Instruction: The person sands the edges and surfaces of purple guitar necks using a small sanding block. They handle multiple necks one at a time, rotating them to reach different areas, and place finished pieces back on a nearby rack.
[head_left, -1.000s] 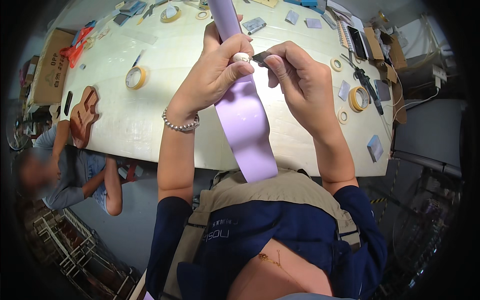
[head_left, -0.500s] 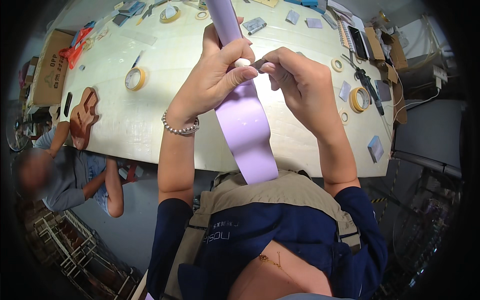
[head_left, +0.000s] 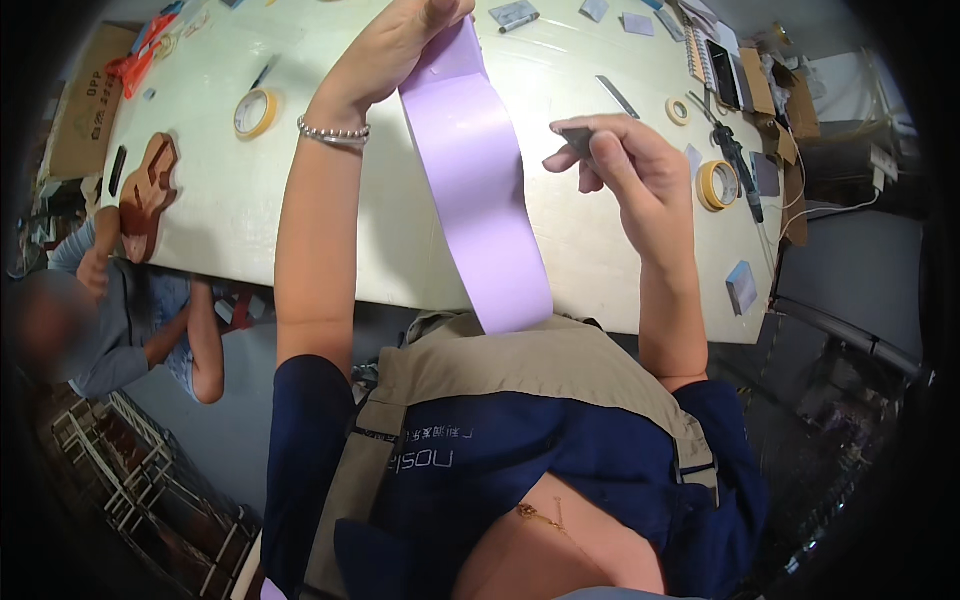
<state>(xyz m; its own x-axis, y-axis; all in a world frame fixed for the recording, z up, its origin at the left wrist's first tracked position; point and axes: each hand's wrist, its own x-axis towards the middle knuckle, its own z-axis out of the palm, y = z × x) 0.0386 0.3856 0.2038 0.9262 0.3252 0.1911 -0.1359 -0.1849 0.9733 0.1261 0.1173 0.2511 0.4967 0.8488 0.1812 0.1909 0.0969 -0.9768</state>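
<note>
My left hand [head_left: 395, 55] grips the upper part of a glossy lilac piece [head_left: 465, 190] with a wavy outline, held edge-on. Its lower end rests against my beige apron [head_left: 520, 365] at the table edge. To the right of the lilac piece, my right hand [head_left: 635, 180] is raised, pinching a small dark flat piece [head_left: 578, 141] between thumb and fingers, apart from the lilac piece. A thin metal strip [head_left: 617, 96] lies on the table beyond that hand. The far end of the lilac piece is hidden by my left hand or out of frame.
On the pale table [head_left: 350, 200] are a wooden guitar-shaped body [head_left: 145, 200], tape rolls [head_left: 255, 113], a corded black tool [head_left: 737, 170] and a small blue block [head_left: 740, 287]. A seated co-worker [head_left: 125, 330] is at left, beside a cardboard box [head_left: 80, 100].
My left hand and the lilac piece have moved up and left. My right hand has drawn away rightward and down with the dark piece. The white bit at my left thumb no longer shows.
</note>
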